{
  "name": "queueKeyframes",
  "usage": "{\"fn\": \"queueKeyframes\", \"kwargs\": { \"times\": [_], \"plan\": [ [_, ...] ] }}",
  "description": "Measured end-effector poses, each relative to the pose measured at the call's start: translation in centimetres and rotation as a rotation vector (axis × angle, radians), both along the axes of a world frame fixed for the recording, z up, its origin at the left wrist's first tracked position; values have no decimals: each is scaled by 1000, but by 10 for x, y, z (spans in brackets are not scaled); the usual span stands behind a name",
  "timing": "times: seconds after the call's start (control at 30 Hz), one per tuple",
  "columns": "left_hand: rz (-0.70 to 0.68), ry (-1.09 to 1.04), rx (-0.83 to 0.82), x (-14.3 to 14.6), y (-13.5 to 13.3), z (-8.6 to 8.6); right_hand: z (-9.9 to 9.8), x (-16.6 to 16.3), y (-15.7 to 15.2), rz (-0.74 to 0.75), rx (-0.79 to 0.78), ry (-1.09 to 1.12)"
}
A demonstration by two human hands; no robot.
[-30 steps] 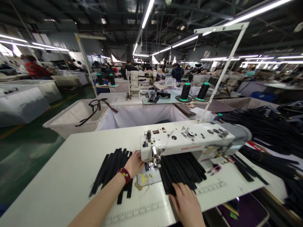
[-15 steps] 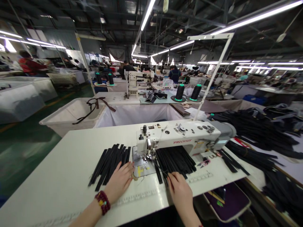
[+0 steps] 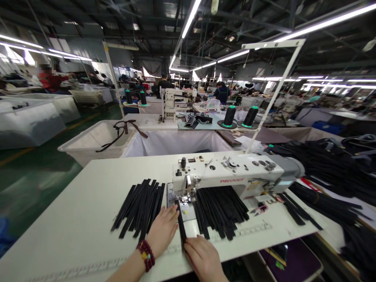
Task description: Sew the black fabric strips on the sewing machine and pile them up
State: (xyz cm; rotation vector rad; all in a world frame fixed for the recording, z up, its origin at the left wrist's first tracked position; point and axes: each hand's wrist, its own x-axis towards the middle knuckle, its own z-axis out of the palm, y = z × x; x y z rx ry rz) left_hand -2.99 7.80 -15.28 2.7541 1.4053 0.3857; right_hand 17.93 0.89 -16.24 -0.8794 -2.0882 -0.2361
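Note:
A single black fabric strip (image 3: 181, 225) runs from beneath the needle area of the white sewing machine (image 3: 226, 172) toward me. Its near end is pinched by my right hand (image 3: 202, 254), close to the table's front edge. My left hand (image 3: 164, 227) rests flat, fingers stretched out, with the fingertips at the strip's left side by the metal needle plate (image 3: 189, 214). To the left of that hand lies a fanned pile of black strips (image 3: 141, 205). Under the machine arm spreads another pile of black strips (image 3: 221, 209).
Small scissors (image 3: 261, 209) and a few more strips (image 3: 295, 209) lie right of the machine. Dark fabric pieces (image 3: 323, 168) are heaped farther right. Behind the table (image 3: 96, 203) stand a pale bin (image 3: 85, 143) and black thread cones (image 3: 229, 116). People work in the background.
My right hand has moved left and nearer to me, and a strip now lies straight in front of the needle. My left hand has shifted slightly right to this strip. The view has turned slightly.

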Motion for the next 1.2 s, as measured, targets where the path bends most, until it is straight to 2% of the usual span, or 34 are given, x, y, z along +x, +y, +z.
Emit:
{"fn": "queueKeyframes", "kwargs": {
  "times": [0.13, 0.37, 0.57, 0.83, 1.0, 1.2],
  "plan": [
    [44, 18, -29, 4, 12, 3, -1, -6, 17, 19, -28, 79],
    [4, 69, -82, 5, 27, 6, 0, -14, 19, -38, -119, 163],
    [5, 85, -46, 6, 30, 6, 5, -11, 20, -49, -179, 65],
    [37, 41, -15, 10, 36, 1, -8, -15, 19, -110, -219, 131],
    [46, 93, -47, 12, 27, 7, -4, -13, 13, -101, -258, 79],
    [-24, 90, -36, 7, 4, 4, -1, -4, -3, -68, -196, 9]
  ]
}}
